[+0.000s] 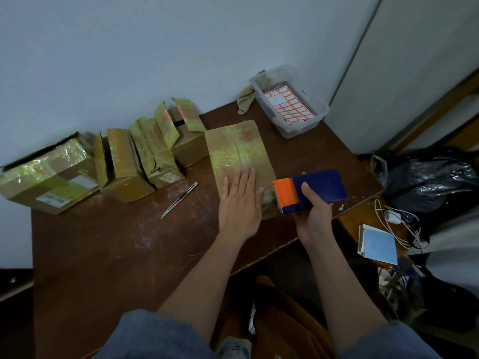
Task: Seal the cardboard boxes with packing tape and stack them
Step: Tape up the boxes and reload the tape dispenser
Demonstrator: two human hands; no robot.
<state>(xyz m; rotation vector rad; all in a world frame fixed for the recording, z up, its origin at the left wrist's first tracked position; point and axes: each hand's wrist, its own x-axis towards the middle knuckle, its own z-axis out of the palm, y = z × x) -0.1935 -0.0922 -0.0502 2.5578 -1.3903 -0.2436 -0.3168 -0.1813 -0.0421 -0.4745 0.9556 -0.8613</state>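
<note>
The left hand (pixel 239 203) presses flat, fingers straight, on the box (pixel 239 154) near the table's (pixel 116 255) right edge; the right hand (pixel 315 213) grips the tape dispenser (pixel 311 189) beside it.

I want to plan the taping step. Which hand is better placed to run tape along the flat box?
The right hand: it already grips the blue and orange tape dispenser beside the flat cardboard box, while the left hand presses flat on it.
</note>
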